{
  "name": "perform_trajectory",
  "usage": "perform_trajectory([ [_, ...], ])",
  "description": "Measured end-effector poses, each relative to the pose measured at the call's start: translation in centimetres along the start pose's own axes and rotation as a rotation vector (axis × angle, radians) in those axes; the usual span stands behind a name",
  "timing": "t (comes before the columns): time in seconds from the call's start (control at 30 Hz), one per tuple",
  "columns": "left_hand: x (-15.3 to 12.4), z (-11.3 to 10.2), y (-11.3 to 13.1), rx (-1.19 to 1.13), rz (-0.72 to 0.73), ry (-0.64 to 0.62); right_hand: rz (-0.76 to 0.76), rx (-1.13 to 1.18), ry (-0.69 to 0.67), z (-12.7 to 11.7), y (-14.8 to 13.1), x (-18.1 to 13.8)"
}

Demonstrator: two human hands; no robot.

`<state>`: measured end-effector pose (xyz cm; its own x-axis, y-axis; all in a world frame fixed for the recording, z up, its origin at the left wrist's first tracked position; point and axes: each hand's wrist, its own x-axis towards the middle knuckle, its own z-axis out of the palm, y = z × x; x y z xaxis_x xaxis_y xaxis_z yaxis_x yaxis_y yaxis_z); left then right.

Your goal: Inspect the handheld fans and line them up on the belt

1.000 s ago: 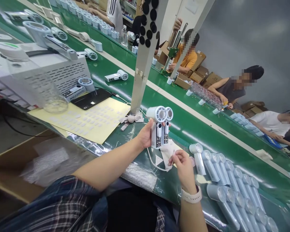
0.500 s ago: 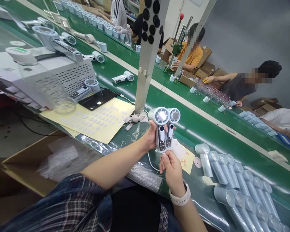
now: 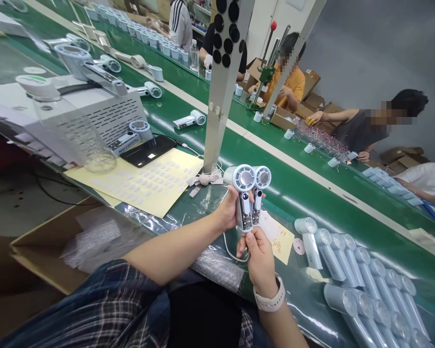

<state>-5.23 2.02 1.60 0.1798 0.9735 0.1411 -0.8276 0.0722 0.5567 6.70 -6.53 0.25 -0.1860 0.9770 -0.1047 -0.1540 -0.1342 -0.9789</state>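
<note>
Two pale-blue handheld fans are held above the worktop, side by side, heads up. Left hand wrapped round their handles; right hand pinched closed at their lower ends, a white cable running into it, plug hidden. Probably light, stiff plastic, smooth enough to slip; exposed circuitry on the handle fronts looks the fragile part, so handle sides seem the best hold. Worktop glossy dark green, scuffed; yellow sheet to the left, rows of more fans to the right. Beyond: pillar, green belt, co-workers along its far side.
</note>
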Motion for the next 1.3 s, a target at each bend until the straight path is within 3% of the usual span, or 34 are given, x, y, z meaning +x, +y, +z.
perform_trajectory([
  [0.53, 0.0, 0.3, 0.4, -0.010, -0.014, -0.058, -0.087, -0.242, 0.069, 0.1, -0.5, -0.5],
  [1.3, -0.1, -0.6, -0.2, 0.184, 0.011, -0.240, -0.087, -0.347, 0.013, -0.7, 1.0, -1.4],
])
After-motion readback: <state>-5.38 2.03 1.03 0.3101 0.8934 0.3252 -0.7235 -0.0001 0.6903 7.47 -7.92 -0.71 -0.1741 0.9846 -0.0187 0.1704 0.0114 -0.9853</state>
